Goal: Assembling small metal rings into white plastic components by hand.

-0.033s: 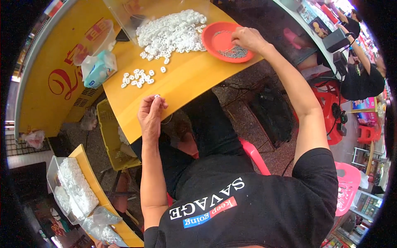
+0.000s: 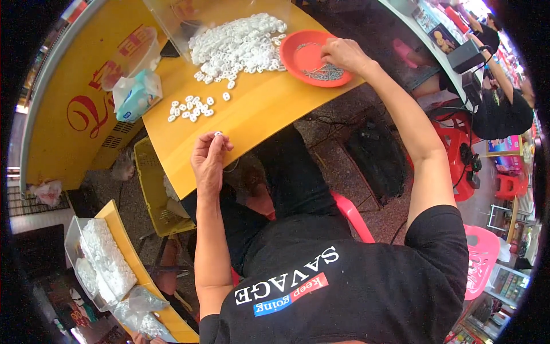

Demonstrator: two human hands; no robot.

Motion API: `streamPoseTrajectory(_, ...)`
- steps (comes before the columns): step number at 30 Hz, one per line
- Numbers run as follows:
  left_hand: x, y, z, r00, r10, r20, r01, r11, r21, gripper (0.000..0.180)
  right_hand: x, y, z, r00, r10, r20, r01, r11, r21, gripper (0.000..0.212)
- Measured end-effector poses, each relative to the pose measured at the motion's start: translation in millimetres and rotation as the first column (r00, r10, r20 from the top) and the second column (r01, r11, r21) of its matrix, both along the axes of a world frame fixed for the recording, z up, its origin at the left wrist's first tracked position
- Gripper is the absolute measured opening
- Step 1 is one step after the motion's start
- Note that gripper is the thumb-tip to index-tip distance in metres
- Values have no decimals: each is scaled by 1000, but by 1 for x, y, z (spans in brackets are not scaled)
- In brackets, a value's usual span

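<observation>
Above the table's near edge, my left hand pinches a small white plastic piece between thumb and fingers. A thin pale loop hangs just below that hand. My right hand reaches into a shallow red bowl, its fingertips closed together over thin grey metal pins. Whether a pin is between those fingertips is too small to tell. Left of the bowl spreads a large heap of white oval pieces with holes. A smaller group of such pieces lies nearer my left hand.
The yellow table carries a tissue pack at its left edge. A yellow basket stands below. At lower left, a clear bin holds more white pieces. Another person in black is at far right, near red stools.
</observation>
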State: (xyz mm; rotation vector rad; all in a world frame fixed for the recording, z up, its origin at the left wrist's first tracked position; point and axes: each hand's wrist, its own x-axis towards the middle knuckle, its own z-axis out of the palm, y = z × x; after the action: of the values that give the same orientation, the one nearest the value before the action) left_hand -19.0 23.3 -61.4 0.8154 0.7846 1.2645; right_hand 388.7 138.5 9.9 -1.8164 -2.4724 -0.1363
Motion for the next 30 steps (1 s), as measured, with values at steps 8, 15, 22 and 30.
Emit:
streamPoseTrajectory(8, -1, -1, 0, 999, 1, -37, 0, 1000, 30, 13, -2, 9, -7, 997, 35, 64, -34, 999, -25, 15)
streamPoseTrajectory(15, 0, -3, 2, 1000, 5, -9, -5, 999, 33, 13, 3, 12, -5, 750, -171, -639, 73, 981, -178, 25)
streamPoseTrajectory(22, 5, -7, 12, 999, 48, 2, -48, 995, -83, 14, -25, -8, -4, 334, -249, -909, -126, 944, -305, 29)
streamPoseTrajectory(30, 22, -26, 41, 978, 32, 204, -21, 998, -57, 14, -157, -83, 8, 145, -205, -968, -343, 907, -244, 21)
